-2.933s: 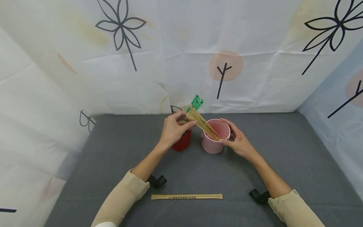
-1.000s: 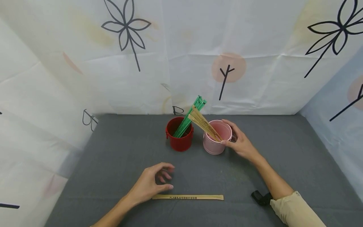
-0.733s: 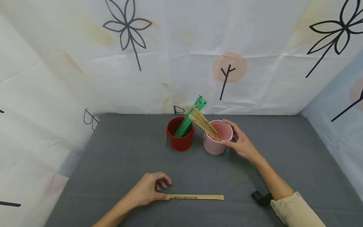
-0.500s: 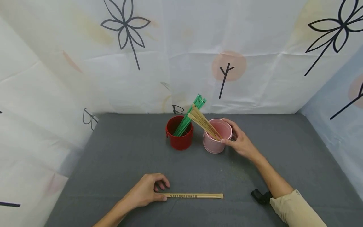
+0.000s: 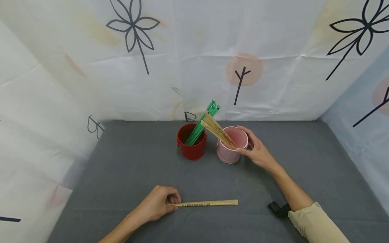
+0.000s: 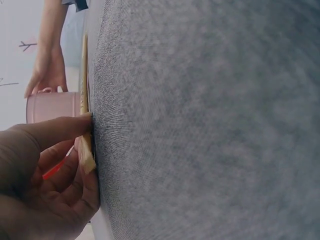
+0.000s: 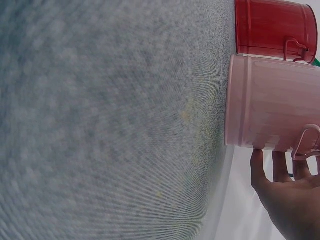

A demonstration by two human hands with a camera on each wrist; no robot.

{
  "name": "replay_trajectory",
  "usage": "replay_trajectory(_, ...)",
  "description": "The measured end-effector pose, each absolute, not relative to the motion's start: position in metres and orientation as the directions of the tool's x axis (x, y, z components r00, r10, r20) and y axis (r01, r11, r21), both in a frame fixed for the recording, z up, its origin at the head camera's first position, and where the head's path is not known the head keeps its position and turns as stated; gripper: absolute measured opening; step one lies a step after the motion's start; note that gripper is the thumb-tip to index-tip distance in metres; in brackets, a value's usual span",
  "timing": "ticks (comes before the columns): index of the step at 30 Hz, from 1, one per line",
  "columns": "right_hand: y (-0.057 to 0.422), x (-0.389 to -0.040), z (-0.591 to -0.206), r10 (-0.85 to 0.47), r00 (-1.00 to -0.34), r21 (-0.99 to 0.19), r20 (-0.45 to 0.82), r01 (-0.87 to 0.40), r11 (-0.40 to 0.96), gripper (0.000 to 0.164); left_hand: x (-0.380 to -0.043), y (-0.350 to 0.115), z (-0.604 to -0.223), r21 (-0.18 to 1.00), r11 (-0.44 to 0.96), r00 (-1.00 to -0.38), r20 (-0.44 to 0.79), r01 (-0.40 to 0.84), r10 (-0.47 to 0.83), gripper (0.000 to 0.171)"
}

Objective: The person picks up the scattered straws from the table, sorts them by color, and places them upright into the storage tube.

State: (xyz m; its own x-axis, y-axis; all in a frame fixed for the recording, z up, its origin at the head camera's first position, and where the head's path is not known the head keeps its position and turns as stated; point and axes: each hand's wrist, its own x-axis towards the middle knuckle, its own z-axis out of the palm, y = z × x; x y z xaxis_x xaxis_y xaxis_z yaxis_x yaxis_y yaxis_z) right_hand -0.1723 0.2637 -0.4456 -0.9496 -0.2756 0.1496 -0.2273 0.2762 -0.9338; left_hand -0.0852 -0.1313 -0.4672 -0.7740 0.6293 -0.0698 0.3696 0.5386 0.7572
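Note:
My left hand (image 5: 159, 203) pinches the left end of a paper-wrapped straw (image 5: 209, 203), low over the near part of the table. In the left wrist view the thumb and fingers meet on the tan wrapper (image 6: 86, 150), close to the cloth. At the back, my right hand (image 5: 257, 151) holds the pink bucket (image 5: 229, 156) by its right side, thumb at the near rim and fingers behind. Several tan wrapped straws (image 5: 219, 131) lean leftward out of that bucket. Seen from the right wrist, the fingers (image 7: 258, 167) rest against the bucket's side near its handle.
Left of the pink bucket stands a red bucket (image 5: 192, 154) with green wrapped straws (image 5: 198, 132) leaning right, their tops overlapping the tan ones. Grey cloth (image 5: 130, 162) covers the table, and a white printed curtain (image 5: 194, 77) rises behind it.
My left hand left the straws in the pink bucket, came down to the straw on the table and took its left end. That straw has shifted slightly away from me. The right hand stays on the bucket.

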Motion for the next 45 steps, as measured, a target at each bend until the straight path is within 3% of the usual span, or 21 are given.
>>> replay_trajectory(16, 0.263, -0.172, -0.445, -0.272, -0.951, -0.940, 0.149, -0.222, 0.259, 0.080, -0.088, -0.130, -0.459, 0.812, 0.479, -0.794, -0.034, 0.332, 0.607, 0.019)
replay_trajectory(27, 0.264, -0.169, -0.445, -0.280, -0.947, -0.937, 0.159, -0.234, 0.260, 0.080, -0.104, -0.134, -0.443, 0.876, 0.303, -0.811, 0.151, 0.375, 0.565, 0.026)
replay_trajectory(33, 0.264, -0.170, -0.447, -0.291, -0.942, -0.942, 0.167, -0.239, 0.234, 0.080, -0.115, -0.138, -0.430, 0.895, 0.223, -0.827, 0.228, 0.385, 0.514, 0.016)
replay_trajectory(38, 0.263, -0.170, -0.446, -0.285, -0.945, -0.940, 0.161, -0.234, 0.246, 0.080, -0.122, -0.141, -0.422, 0.907, 0.200, -0.842, 0.236, 0.370, 0.486, 0.012)
replay_trajectory(45, 0.264, -0.170, -0.446, -0.285, -0.945, -0.939, 0.162, -0.236, 0.249, 0.080, -0.135, -0.147, -0.405, 0.887, 0.181, -0.833, 0.305, 0.425, 0.461, 0.019)
